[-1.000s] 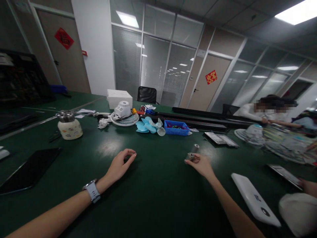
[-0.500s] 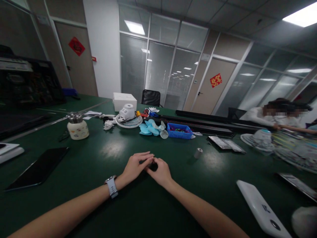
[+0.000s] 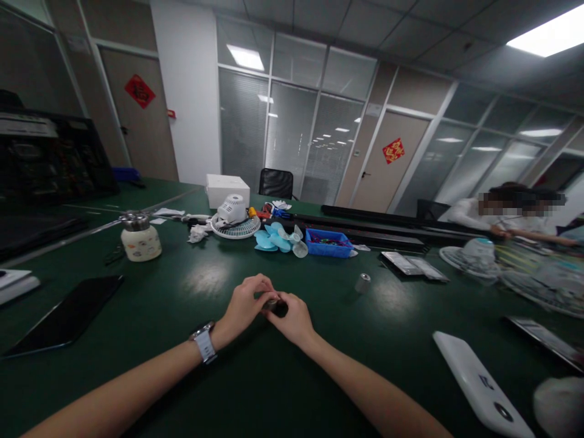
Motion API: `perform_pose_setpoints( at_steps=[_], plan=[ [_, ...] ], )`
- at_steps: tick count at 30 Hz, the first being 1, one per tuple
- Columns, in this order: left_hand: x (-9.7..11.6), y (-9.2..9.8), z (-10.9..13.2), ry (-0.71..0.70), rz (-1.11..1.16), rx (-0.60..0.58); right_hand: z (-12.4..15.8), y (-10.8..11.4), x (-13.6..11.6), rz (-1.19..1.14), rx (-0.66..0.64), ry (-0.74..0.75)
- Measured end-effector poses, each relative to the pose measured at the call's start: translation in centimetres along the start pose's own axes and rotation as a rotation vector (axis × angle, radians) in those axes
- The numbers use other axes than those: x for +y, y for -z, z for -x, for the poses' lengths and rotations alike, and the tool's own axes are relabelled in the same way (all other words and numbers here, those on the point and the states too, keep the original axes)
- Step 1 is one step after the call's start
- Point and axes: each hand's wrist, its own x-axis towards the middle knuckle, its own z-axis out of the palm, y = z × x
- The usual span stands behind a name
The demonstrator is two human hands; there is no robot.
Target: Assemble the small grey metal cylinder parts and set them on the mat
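Observation:
Both my hands meet over the middle of the dark green table [image 3: 219, 389]. My left hand [image 3: 246, 304], with a pale-strapped watch [image 3: 205, 344] on its wrist, is closed with fingertips on a small metallic piece [image 3: 272, 303]. My right hand [image 3: 292, 316] curls round the same piece from the other side. Fingers hide most of it, so its kind cannot be made out. To the right, a small silver metal cylinder [image 3: 363, 283] stands upright on the table, apart from both hands.
Behind my hands lie a white fan [image 3: 235, 216], blue fan blades [image 3: 276, 237] and a blue basket [image 3: 329, 243] of small parts. A cream jar [image 3: 140, 240] and black tablet [image 3: 68, 313] are left. A white casing [image 3: 479, 380] lies right; people [image 3: 506, 210] sit beyond.
My left fingers have lifted and bent more over the small piece, so part of its metallic surface now shows. My right hand stays almost in place. The view has tilted slightly.

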Motion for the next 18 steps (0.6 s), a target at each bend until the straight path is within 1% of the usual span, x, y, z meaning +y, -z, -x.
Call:
perform_pose_setpoints(
  at_steps=[2, 4, 7, 9, 11, 13, 15, 17, 18],
  plan=[
    [0.0, -0.2, 0.0, 0.036, 0.081, 0.026, 0.0, 0.1, -0.1, 0.005, -0.009, -0.002],
    [0.2, 0.1, -0.1, 0.054, 0.146, 0.065, 0.0, 0.1, -0.1, 0.012, -0.012, -0.005],
    [0.1, 1.6, -0.2, 0.053, 0.207, 0.122, 0.0, 0.1, -0.2, 0.016, -0.009, -0.017],
    [-0.8, 3.1, 0.0, 0.065, 0.198, 0.119, 0.0, 0.1, -0.2, 0.006, -0.012, -0.023],
    [-2.3, 4.4, 0.4, 0.104, 0.141, 0.054, 0.0, 0.2, -0.2, -0.008, -0.024, -0.026],
    [-3.9, 5.2, 0.8, 0.155, 0.121, -0.048, 0.0, 0.2, -0.2, -0.018, -0.036, -0.028],
    [-5.1, 5.4, 1.2, 0.188, 0.121, -0.168, 0.0, 0.2, -0.2, -0.024, -0.033, -0.027],
    [-5.5, 5.3, 1.3, 0.198, 0.122, -0.257, 0.0, 0.2, -0.2, -0.027, -0.019, -0.025],
    [-5.5, 5.3, 1.4, 0.196, 0.123, -0.282, 0.0, 0.1, -0.1, -0.029, -0.014, -0.022]
  ],
)
